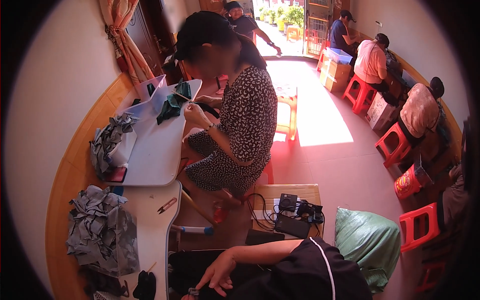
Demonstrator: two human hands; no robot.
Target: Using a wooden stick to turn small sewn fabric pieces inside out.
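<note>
My right hand (pixel 220 272) comes in from a black sleeve with a white stripe at the lower edge. Its index finger presses on a small grey cloth piece (pixel 194 291), the other fingers loosely curled. Just a fingertip of my left hand (pixel 189 297) shows beside that piece; the picture's edge cuts off the rest. On the white table (pixel 155 235) left of my hands lie a black cloth piece (pixel 145 286) and a thin wooden stick (pixel 151 267). Thread snips (pixel 167 205) rest farther up. A clear box (pixel 129 252) heaped with grey cloth pieces (pixel 97 220) stands by the wall.
Ahead, a person (pixel 245 110) in a patterned dress handles dark green cloth (pixel 172 107) at the adjoining table (pixel 150 155). A cardboard box (pixel 300 192) carries cameras and cables (pixel 289 202). Right of it stands a green sack (pixel 367 240). Several people sit on red stools (pixel 359 92) along the right wall.
</note>
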